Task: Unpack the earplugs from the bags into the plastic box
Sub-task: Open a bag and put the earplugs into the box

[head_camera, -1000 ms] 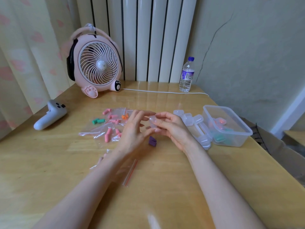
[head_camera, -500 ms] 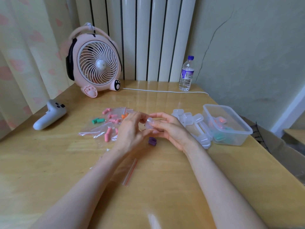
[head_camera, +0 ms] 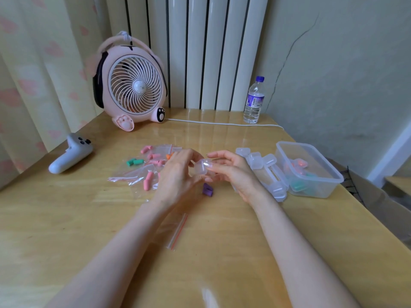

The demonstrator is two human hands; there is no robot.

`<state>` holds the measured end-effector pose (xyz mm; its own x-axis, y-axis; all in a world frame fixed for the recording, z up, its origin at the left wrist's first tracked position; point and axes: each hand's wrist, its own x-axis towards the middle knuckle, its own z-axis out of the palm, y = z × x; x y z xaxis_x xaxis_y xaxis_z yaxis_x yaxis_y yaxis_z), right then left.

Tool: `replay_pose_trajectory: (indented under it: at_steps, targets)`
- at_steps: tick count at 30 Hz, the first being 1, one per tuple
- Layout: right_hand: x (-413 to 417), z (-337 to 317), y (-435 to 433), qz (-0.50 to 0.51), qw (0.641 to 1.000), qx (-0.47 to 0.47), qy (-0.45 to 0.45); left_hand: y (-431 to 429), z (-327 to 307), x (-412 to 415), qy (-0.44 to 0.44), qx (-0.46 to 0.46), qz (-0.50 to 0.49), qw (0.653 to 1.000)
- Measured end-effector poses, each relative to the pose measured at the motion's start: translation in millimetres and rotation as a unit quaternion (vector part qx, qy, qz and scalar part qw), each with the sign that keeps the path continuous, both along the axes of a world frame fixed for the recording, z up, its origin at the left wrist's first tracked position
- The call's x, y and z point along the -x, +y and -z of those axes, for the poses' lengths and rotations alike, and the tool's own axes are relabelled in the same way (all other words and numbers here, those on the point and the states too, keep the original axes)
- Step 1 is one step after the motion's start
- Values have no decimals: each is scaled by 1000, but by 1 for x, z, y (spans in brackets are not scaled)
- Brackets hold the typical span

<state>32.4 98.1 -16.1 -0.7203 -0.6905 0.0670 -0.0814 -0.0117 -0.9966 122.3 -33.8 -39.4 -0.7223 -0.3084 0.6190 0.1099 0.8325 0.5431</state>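
Pink earplugs (head_camera: 148, 184) in bags (head_camera: 124, 174) lie left. Left hand (head_camera: 175, 176) & right hand (head_camera: 233, 172) both pinch clear case (head_camera: 200, 168): steady w/ left, pry lid w/ right. Purple earplugs (head_camera: 208, 189) just below; plastic box (head_camera: 322, 190) far right.

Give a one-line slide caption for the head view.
The left hand and right hand hold a small clear case near purple earplugs, between the bags and the plastic box.

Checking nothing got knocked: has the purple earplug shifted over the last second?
No. The purple earplug lies just as far from the plastic box and the pink fan as before.
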Motion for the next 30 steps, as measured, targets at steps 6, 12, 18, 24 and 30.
replay_pose_trajectory:
  at_steps: [6, 12, 18, 24, 30]
  targets:
    - [1, -1, 1, 39, 997, -10, 66, -3, 2, 1, -36, -49, 14, 998]
    - [3, 0, 0, 72, 983, -19, 170, -1, -5, 1, -9, -303, 65, 951]
    - [3, 11, -6, 92, 956, -65, 270, 0, -6, 0, -25, -422, 91, 902]
    - [1, 16, -4, 9, 909, -264, 324, -16, -1, 3, 8, -341, -22, 940]
    - [-6, 16, -6, -42, 865, -314, 388, -14, -4, 0, -13, -288, -26, 957]
